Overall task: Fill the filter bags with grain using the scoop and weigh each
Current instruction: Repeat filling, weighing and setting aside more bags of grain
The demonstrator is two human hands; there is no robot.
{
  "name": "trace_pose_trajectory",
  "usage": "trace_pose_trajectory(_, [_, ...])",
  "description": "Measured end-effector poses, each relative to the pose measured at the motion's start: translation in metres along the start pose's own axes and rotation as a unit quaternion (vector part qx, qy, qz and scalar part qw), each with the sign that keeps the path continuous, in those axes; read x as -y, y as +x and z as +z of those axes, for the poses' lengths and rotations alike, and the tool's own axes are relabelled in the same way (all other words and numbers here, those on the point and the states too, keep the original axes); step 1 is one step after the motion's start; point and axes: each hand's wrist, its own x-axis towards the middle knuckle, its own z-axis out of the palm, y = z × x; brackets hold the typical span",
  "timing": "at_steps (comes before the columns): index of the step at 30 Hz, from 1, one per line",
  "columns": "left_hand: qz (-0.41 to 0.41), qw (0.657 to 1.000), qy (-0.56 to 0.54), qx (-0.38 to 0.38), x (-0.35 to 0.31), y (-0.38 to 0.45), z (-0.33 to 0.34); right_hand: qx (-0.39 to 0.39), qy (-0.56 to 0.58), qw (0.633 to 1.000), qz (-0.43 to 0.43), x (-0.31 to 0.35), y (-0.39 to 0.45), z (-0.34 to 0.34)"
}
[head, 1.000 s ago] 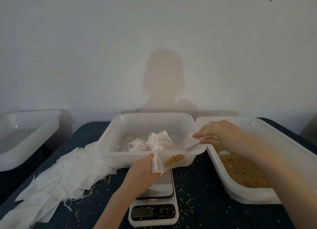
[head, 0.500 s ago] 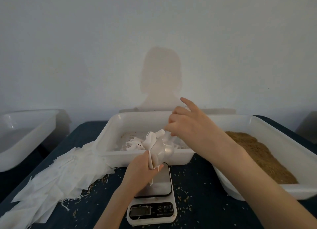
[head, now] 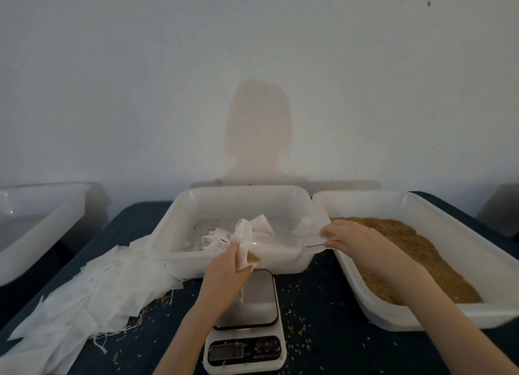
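Note:
My left hand [head: 224, 273] grips a white filter bag [head: 243, 258] above the digital scale [head: 247, 327]; brown grain shows at the bag's mouth. My right hand [head: 351, 238] holds the handle of a clear plastic scoop [head: 276, 244], which lies level with its tip at the bag's opening. The scoop looks nearly empty. Brown grain [head: 407, 251] fills the white tray [head: 421, 315] on the right, beneath my right forearm.
The middle white tray [head: 224, 197] holds several filled bags [head: 252, 228]. A pile of empty filter bags [head: 84, 299] lies on the dark table at the left. Another white tray [head: 42, 228] stands far left. Loose grains are scattered around the scale.
My right hand swung the scoop up over the bag and has come back down to the right, scoop level. The grain went from the scoop into the bag.

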Motion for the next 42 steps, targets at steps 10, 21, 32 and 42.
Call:
trace_pose_trajectory(10, [0.018, 0.999, -0.040, 0.032, -0.011, 0.006, 0.011, -0.117, 0.130, 0.970, 0.169, -0.072, -0.007, 0.029])
trace_pose_trajectory(21, [0.078, 0.996, 0.039, 0.019, -0.012, 0.005, 0.026, -0.007, 0.054, 0.940, 0.336, -0.107, -0.025, 0.049])
trace_pose_trajectory(32, [-0.048, 0.980, 0.044, 0.190, 0.014, 0.005, 0.016, 0.058, -0.031, 0.944, 0.323, -0.064, -0.026, 0.036])
trace_pose_trajectory(42, [-0.027, 0.992, -0.111, 0.047, 0.053, -0.024, 0.005, -0.098, 0.115, 0.982, 0.109, 0.067, -0.007, 0.040])
